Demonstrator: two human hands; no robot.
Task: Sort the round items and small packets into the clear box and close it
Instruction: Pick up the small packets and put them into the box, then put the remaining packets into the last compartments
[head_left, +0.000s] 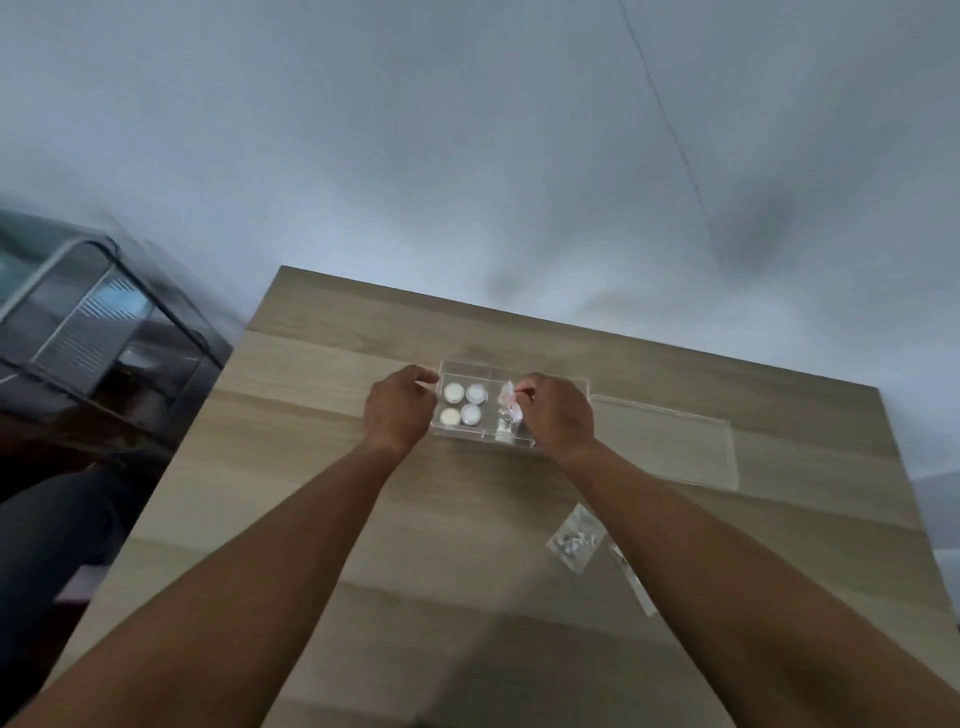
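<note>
A clear box (511, 370) with a middle divider stands open on the wooden table (322, 467). Several round white items (462, 402) lie in its left compartment. Small packets (505, 423) lie in the right compartment. My left hand (397, 410) grips the box's left wall. My right hand (558, 413) is over the right compartment, fingers pinched on a small packet (508, 391). The clear lid (670, 439) lies flat to the right of the box. Two more packets (575, 539) (635, 579) lie on the table near my right forearm.
A dark glass-fronted cabinet (88, 322) stands left of the table. A grey wall rises behind the table's far edge. Part of a dark-clothed leg (52, 545) shows at the lower left.
</note>
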